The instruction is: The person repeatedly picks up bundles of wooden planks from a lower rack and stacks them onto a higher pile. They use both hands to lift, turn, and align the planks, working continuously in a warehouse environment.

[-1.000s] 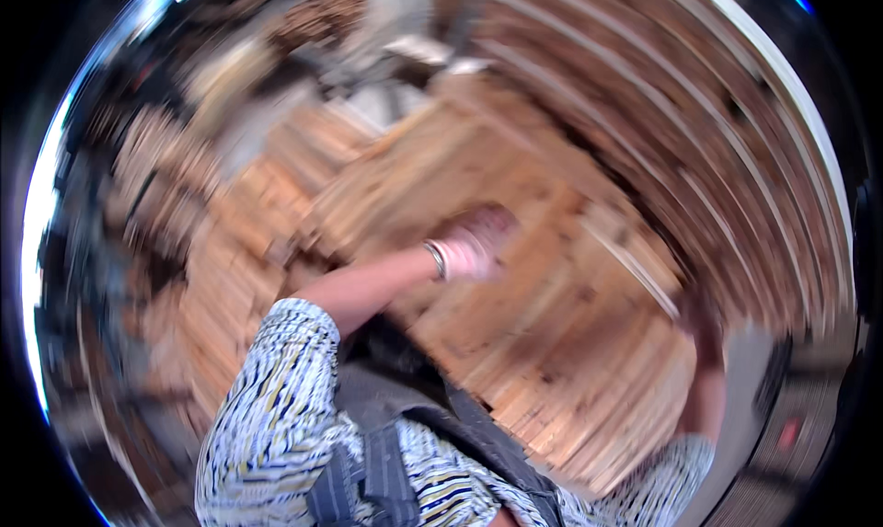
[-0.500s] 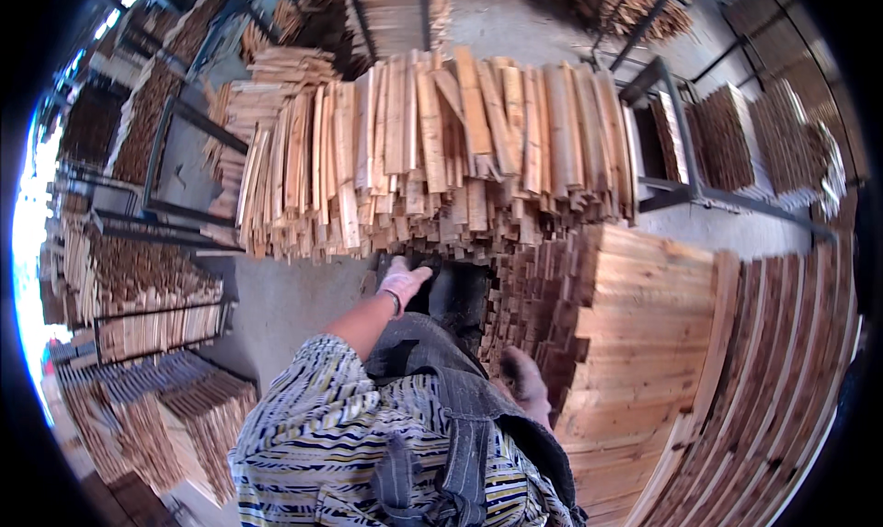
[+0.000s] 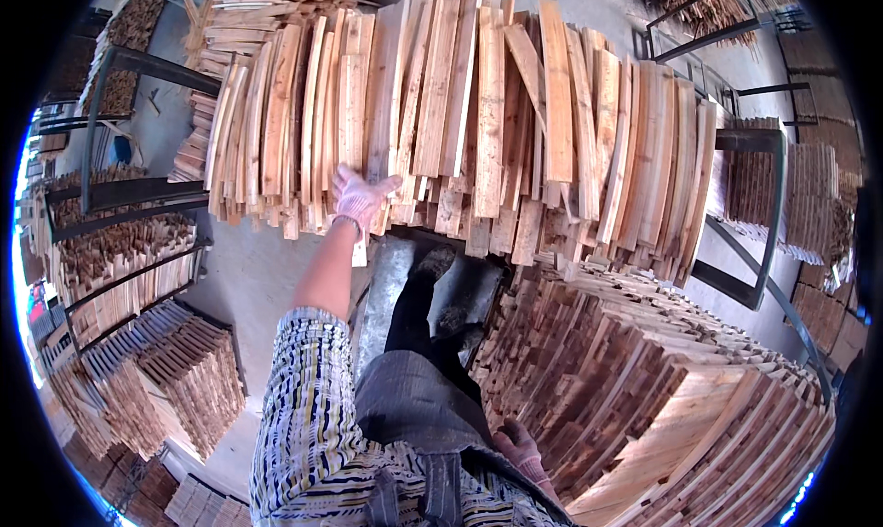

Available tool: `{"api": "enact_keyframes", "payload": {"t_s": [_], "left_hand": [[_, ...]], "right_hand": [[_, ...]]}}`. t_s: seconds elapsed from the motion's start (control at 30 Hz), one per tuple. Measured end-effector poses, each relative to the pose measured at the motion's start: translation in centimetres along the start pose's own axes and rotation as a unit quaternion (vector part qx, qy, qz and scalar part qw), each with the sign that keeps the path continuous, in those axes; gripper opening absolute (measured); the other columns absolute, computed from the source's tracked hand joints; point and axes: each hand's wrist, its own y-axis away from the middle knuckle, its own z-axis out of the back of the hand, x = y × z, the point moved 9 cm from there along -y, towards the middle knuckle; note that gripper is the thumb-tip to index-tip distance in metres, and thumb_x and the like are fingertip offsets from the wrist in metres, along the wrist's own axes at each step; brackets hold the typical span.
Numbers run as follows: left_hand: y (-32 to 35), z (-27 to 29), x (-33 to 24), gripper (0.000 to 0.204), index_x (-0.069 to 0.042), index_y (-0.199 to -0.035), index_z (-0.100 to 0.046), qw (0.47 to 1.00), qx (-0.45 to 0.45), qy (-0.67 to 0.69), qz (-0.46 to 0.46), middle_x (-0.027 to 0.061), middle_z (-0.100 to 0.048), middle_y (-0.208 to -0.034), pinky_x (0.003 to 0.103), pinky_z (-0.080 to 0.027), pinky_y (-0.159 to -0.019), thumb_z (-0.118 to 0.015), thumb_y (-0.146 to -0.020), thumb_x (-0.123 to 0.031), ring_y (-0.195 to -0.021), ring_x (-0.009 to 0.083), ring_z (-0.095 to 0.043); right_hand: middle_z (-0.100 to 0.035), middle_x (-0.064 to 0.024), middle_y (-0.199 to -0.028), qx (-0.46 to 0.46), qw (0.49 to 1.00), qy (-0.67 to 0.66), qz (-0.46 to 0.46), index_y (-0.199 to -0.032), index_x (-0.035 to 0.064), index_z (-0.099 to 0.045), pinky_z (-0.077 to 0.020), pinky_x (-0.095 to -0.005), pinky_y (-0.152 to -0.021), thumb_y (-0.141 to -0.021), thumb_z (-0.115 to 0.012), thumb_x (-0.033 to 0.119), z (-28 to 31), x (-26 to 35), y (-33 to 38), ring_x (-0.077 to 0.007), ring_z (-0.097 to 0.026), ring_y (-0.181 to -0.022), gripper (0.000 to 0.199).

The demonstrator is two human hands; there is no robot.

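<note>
My left hand (image 3: pixel 361 199), in a pale glove, is stretched out with thumb and fingers apart against the near ends of a wide pile of wooden slats (image 3: pixel 441 113). It presses on the slats and is not closed round any of them. The slats stand out toward me at uneven lengths, and one leans across its neighbours. My right hand (image 3: pixel 520 449), gloved too, hangs low beside my apron (image 3: pixel 409 403), its fingers loosely bent and partly in shade. Nothing shows in it. Close by it rises a tall stack of boards (image 3: pixel 579 371).
Dark metal frames (image 3: pixel 768 219) stand at both ends of the slat pile. More stacked wood (image 3: pixel 184 371) sits at the left, and further stacks (image 3: pixel 782 177) at the far right. My feet are on a grey metal plate (image 3: pixel 377 292) between the pile and me.
My left hand has moved forward from below the pile onto the slat ends. The right hand has stayed low at my side. The view has shifted closer to the pile.
</note>
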Motion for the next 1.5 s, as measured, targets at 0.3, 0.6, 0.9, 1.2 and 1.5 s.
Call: {"api": "enact_keyframes", "payload": {"t_s": [0.3,0.6,0.9,1.2,1.5], "left_hand": [[1.4,3.3,-3.5,0.119,-0.006,-0.158,-0.004,0.998,-0.037,-0.053,0.012,0.0321,-0.033,-0.151,0.048,-0.038,-0.112,-0.084,-0.073,-0.032,-0.140,0.0429,-0.036],[-6.1,-1.0,4.1,0.083,0.005,-0.140,-0.040,0.975,0.063,0.207,-0.045,0.0194,-0.063,-0.123,0.038,-0.050,-0.096,-0.086,-0.076,-0.018,-0.109,0.0273,-0.062],[21.5,-6.7,-2.5,0.068,-0.002,-0.126,-0.053,0.893,0.258,0.357,-0.091,0.0136,-0.069,-0.109,0.034,-0.053,-0.085,-0.081,-0.080,-0.043,-0.098,0.0243,-0.066],[12.4,-4.2,5.2,0.086,0.002,-0.152,-0.027,0.946,0.268,0.110,-0.149,0.0222,-0.039,-0.153,0.041,-0.034,-0.116,-0.071,-0.090,-0.037,-0.141,0.0319,-0.039],[0.6,-4.7,-5.3,0.124,-0.002,-0.155,-0.011,0.984,-0.058,-0.151,-0.068,0.0306,-0.021,-0.156,0.050,-0.020,-0.120,-0.086,-0.067,-0.047,-0.144,0.0451,-0.024]], "right_hand": [[-0.065,-0.0113,-0.121,0.023,0.996,-0.065,-0.063,-0.141,-0.0021,-0.047,-0.0507,-0.0285,-0.091,-0.094,-0.068,0.024,-2.1,2.8,-4.9,-0.0195,-0.062,-0.109,0.058],[-0.064,-0.0132,-0.124,0.018,0.997,0.049,0.053,-0.139,-0.0012,-0.048,-0.0502,-0.0314,-0.095,-0.094,-0.067,0.025,-2.6,15.2,-6.1,-0.0208,-0.060,-0.114,0.056],[-0.056,-0.0191,-0.131,0.129,0.950,0.043,0.282,-0.145,-0.0029,-0.039,-0.0543,-0.0311,-0.089,-0.089,-0.073,0.035,-10.0,41.4,-14.5,-0.0209,-0.062,-0.108,0.075],[-0.064,-0.0017,-0.105,0.159,0.973,-0.094,0.141,-0.134,0.0005,-0.050,-0.0527,-0.0278,-0.080,-0.082,-0.083,0.029,-4.3,34.3,-8.3,-0.0118,-0.061,-0.090,0.068],[-0.063,-0.0003,-0.107,0.080,0.983,-0.124,0.110,-0.136,0.0015,-0.048,-0.0514,-0.0242,-0.082,-0.083,-0.082,0.017,-2.2,26.7,-3.6,-0.0087,-0.060,-0.093,0.064]]}}
